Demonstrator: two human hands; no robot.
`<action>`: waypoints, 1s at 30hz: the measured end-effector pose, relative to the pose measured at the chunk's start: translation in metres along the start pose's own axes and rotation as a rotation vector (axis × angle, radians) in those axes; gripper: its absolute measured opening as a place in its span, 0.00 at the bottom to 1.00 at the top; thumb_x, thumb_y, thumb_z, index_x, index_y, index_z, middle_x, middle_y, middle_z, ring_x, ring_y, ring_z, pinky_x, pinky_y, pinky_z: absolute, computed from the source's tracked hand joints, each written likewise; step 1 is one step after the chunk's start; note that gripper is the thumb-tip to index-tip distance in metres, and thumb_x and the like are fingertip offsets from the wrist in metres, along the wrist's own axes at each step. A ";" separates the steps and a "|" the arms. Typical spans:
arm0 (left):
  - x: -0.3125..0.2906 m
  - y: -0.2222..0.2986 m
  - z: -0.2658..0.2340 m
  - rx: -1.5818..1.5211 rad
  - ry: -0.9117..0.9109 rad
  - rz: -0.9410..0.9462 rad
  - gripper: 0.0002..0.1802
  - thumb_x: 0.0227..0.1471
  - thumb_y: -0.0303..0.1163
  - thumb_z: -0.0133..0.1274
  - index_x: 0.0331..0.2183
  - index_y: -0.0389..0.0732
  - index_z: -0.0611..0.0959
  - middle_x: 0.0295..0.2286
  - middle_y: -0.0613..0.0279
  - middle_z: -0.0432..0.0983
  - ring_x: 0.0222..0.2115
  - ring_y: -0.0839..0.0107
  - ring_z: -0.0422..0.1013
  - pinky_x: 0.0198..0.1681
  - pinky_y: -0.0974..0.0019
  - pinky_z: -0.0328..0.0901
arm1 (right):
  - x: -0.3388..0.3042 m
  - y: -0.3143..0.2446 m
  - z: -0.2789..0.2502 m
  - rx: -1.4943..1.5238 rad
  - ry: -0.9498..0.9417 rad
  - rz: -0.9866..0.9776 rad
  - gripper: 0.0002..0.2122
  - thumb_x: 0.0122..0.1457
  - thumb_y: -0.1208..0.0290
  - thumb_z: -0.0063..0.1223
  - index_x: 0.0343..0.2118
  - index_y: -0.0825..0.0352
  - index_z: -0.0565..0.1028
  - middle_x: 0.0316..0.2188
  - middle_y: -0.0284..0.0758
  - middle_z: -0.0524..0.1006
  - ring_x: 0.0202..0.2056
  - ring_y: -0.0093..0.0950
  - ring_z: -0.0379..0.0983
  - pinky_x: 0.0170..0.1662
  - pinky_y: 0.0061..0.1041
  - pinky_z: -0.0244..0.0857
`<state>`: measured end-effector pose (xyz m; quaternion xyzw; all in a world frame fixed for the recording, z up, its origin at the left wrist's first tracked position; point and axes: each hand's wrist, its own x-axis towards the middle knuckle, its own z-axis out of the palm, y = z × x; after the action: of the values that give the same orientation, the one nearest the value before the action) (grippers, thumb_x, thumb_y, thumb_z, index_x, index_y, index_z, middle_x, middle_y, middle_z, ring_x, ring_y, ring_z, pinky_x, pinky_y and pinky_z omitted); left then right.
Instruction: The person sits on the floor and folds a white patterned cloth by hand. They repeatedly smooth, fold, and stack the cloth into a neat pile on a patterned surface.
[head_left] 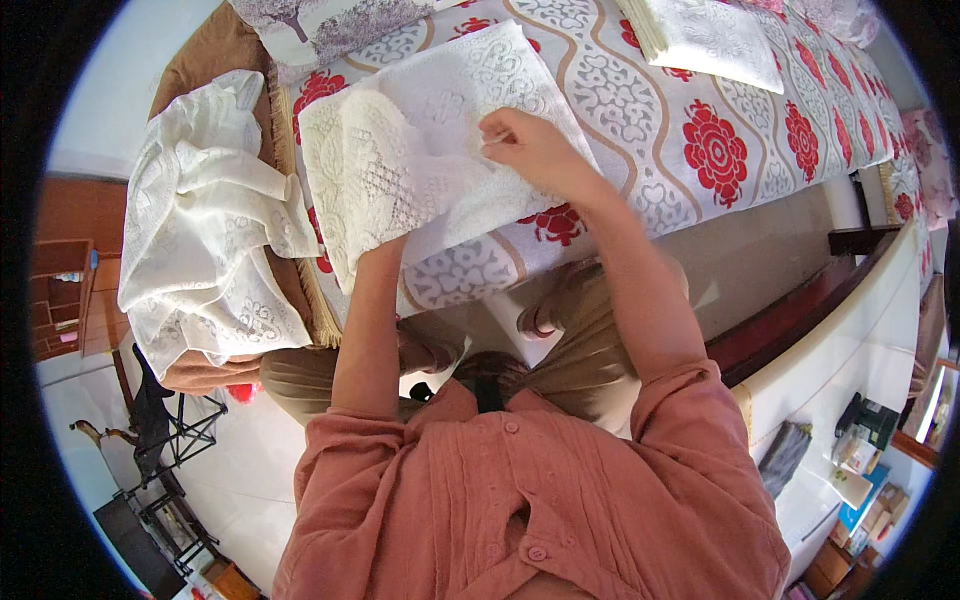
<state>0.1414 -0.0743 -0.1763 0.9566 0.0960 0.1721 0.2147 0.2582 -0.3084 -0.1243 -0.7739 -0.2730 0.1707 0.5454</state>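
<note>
A folded white lace cloth lies on the patterned cover in front of me, its near-left part raised in a loose fold. My left forearm reaches under that fold. The lace drapes over my left hand and hides its fingers. On the right part of the cloth, my right hand is closed in a pinch, with a bit of the thin white fabric at its fingertips. To the left, a second white lace cloth hangs crumpled over a brown padded armrest.
The patterned cover has red flowers and grey scrolls. Farther back on it lies a stack of folded white cloths. A printed cushion stands behind the lace. At the right is a pale table; dark folding furniture stands at lower left.
</note>
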 end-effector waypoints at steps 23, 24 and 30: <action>0.003 0.051 0.015 -0.025 -0.017 0.031 0.38 0.58 0.53 0.48 0.63 0.41 0.67 0.62 0.48 0.61 0.63 0.51 0.57 0.67 0.53 0.49 | -0.023 -0.065 -0.043 0.949 -0.081 -0.095 0.07 0.55 0.79 0.58 0.38 0.64 0.77 0.33 0.27 0.79 0.33 0.20 0.76 0.37 0.21 0.69; 0.005 0.049 0.015 -0.018 -0.023 0.014 0.38 0.58 0.53 0.48 0.63 0.41 0.67 0.62 0.48 0.61 0.63 0.51 0.57 0.67 0.53 0.49 | -0.028 -0.067 -0.051 1.072 0.013 -0.126 0.06 0.56 0.79 0.57 0.36 0.64 0.76 0.32 0.27 0.79 0.32 0.18 0.75 0.36 0.19 0.68; -0.006 -0.044 -0.022 0.239 -0.006 -0.174 0.37 0.58 0.52 0.49 0.63 0.41 0.68 0.62 0.48 0.61 0.63 0.50 0.57 0.67 0.53 0.49 | -0.027 -0.036 -0.071 0.565 -0.096 -0.003 0.07 0.54 0.80 0.56 0.35 0.65 0.75 0.30 0.29 0.79 0.30 0.20 0.77 0.35 0.21 0.70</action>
<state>0.1231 -0.0288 -0.1791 0.9639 0.1978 0.1375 0.1136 0.2679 -0.3691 -0.0673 -0.5817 -0.2414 0.2758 0.7261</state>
